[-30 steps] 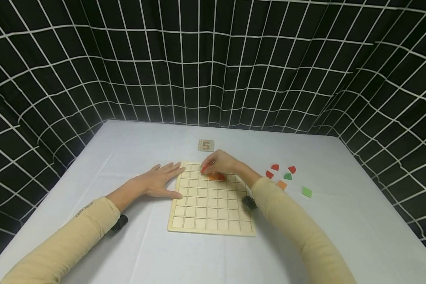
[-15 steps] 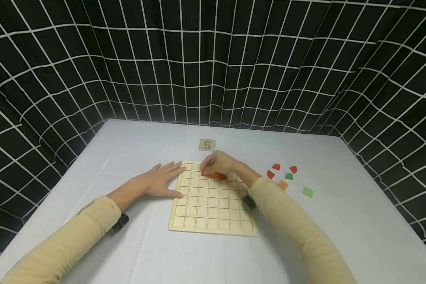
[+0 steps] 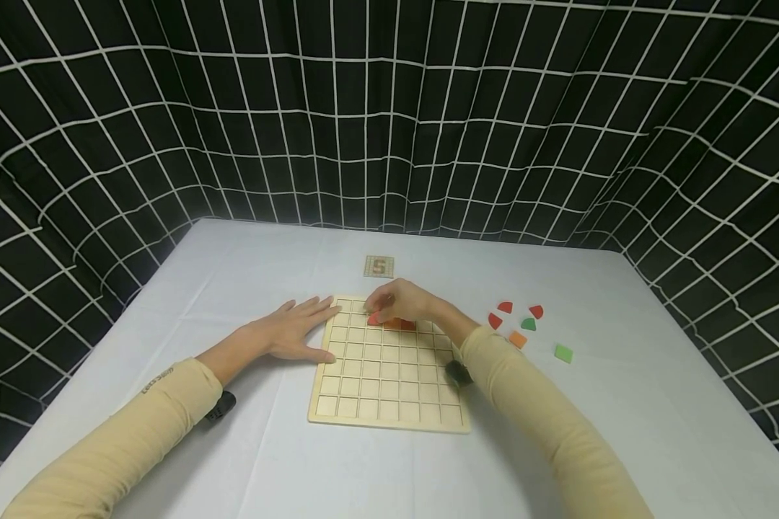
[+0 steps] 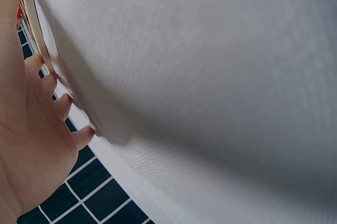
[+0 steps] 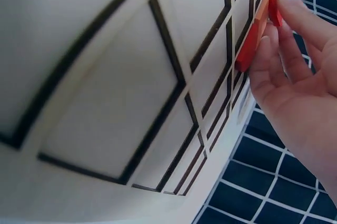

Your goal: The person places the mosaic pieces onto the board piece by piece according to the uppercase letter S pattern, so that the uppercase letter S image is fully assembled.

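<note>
Pinching a red piece (image 5: 274, 7) with the right hand (image 3: 404, 298), resting the spread left hand (image 3: 291, 334) against the gridded board (image 3: 389, 370).

Can make out a blocky brown character (image 3: 379, 267) on the small card (image 3: 368, 273) on the worktop (image 3: 253, 263), either S or 5. Also see lettering (image 3: 158, 380) on the left sleeve (image 3: 120, 443), too small to read.

Board (image 3: 389, 370) on table (image 3: 266, 468), card (image 3: 379, 266) behind it, loose pieces (image 3: 529, 324) at right (also on table)
</note>
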Demonstrator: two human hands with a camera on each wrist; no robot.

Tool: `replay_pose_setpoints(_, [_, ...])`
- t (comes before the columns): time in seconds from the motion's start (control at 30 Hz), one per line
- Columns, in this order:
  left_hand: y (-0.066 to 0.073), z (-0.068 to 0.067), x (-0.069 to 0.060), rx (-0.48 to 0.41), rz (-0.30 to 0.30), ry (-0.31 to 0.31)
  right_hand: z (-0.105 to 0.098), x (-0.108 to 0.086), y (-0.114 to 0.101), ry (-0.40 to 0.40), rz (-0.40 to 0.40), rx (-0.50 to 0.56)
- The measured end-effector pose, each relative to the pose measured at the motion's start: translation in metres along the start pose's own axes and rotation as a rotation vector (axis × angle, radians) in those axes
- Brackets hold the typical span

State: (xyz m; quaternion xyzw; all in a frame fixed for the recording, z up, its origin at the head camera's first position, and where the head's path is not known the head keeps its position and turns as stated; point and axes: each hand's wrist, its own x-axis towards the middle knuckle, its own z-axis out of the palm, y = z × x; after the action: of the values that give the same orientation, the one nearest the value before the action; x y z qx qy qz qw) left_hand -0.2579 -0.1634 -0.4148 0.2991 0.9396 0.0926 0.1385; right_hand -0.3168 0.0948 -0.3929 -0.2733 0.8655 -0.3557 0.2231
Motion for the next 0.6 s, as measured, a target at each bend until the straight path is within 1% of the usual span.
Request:
replay_pose_setpoints(0.37, [0.0005,-0.0018,-0.0002,0.009,0.002,0.000,-0.0024,-0.0018,0.0041,-0.057,-0.028,0.076])
replay_pose_setpoints(0.6, [0.0013,-0.0024,-0.0004,0.011,0.003,0.003,-0.0029,-0.0032,0.0048,-0.074,-0.052,0.086])
